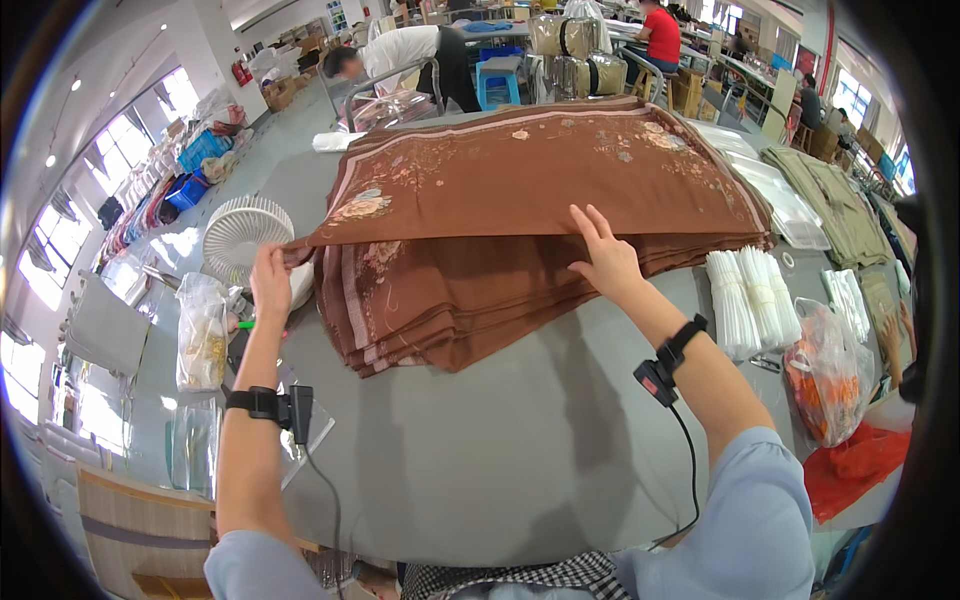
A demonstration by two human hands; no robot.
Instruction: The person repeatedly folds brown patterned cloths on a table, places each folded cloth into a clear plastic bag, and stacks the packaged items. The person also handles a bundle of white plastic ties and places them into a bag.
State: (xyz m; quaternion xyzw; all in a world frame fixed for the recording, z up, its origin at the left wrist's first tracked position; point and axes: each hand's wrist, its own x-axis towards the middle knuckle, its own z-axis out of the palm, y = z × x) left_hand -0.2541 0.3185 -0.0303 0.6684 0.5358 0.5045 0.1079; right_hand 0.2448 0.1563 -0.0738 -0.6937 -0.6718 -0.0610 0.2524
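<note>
A stack of brown floral-printed cloths (pixel 390 315) lies on the grey table (pixel 480 465) before me. Its top cloth (pixel 517 180) has a pale stripe near the border and flower clusters at the corners. My left hand (pixel 270 281) pinches this cloth's near left corner, drawn out a little beyond the stack. Along the lifted near edge, a dark gap shows between it and the layers below. My right hand (pixel 609 259) is at the middle of that edge, fingers spread over the fabric and thumb apart. Several lower layers hang in uneven folds towards me on the left.
Left of the cloths stand a white fan (pixel 247 236) and a clear plastic bag (pixel 201 334). On the right are bundled white strips (pixel 752 304), a bag with orange contents (pixel 829 375) and folded green cloth (pixel 829 202). Beyond the table, a person in white (pixel 409 60) bends over.
</note>
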